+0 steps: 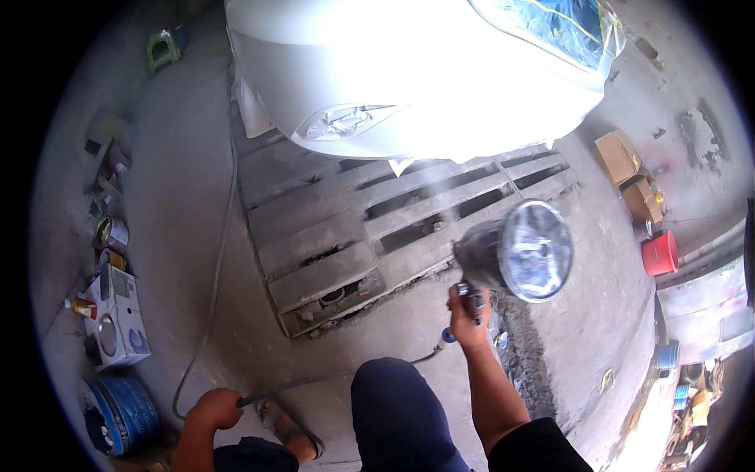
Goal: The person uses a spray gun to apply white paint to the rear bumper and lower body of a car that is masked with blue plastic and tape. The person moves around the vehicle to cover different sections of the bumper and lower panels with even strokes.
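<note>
I've R hand [473, 321] clamped on spray gun [536, 253], near the white car [425, 82]; L hand [214, 409] closed round hose [303, 382], farther from car. Masking looks done: window film [565, 30] on. Spraying's prob. underway, faint mist [448, 211] by car. Glare on my feed hides what's left.

Left hand [216, 409] fisted low, right hand [472, 318] gripping, forearm [497, 389] stretched forward

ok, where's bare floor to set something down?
Left: the floor strip between the hose and the white carton. Right: the floor patch between the dark rough strip and the red bucket. Crowded: left edge, with cans, carton and blue drum; right edge, with cardboard boxes and bucket. The slatted section by the car has open gaps.
</note>
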Tool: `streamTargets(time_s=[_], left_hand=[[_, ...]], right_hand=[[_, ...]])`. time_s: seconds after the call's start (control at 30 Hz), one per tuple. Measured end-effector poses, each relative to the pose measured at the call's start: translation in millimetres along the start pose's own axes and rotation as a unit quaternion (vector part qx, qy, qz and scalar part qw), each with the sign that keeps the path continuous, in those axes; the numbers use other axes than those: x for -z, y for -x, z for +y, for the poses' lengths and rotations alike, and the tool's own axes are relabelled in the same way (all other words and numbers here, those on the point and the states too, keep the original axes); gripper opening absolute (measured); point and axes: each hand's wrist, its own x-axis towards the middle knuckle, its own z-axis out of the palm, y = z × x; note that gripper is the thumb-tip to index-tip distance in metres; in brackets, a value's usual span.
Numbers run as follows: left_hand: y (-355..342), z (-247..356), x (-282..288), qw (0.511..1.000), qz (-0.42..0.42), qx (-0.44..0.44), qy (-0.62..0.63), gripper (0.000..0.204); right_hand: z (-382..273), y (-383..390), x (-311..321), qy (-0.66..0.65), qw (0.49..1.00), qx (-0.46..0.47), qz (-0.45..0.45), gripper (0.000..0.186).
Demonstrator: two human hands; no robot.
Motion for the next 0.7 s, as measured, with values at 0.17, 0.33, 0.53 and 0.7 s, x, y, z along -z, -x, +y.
streamTargets(time_s=[0.17, 0.33, 0.53, 0.7], left_hand=[[5.2, -8.6, -7.1, 0.999, -0.016, 0.021, -0.017, 0.029], [10.1, -0.2, -1.2, 1.0, 0.009, 0.013, -0.006, 0.026], [10.6, 1.3, 0.4, 0.999, 0.029, -0.014, 0.025, 0.027], [5.0, 3.8, 4.1, 0.999, 0.031, 0.003, 0.029, 0.027]], right_hand=[[-11.3, 17.5, -17.7, -0.126, 0.978, -0.053, -0.159, 0.019], [-19.4, -7.9, 19.6, -0.004, 0.998, -0.055, -0.024, 0.022], [-27.7, -20.9, 50.4, -0.052, 0.979, 0.003, 0.198, 0.019], [-2.9, -14.2, 26.2, 0.138, 0.978, 0.134, 0.08, 0.025]])
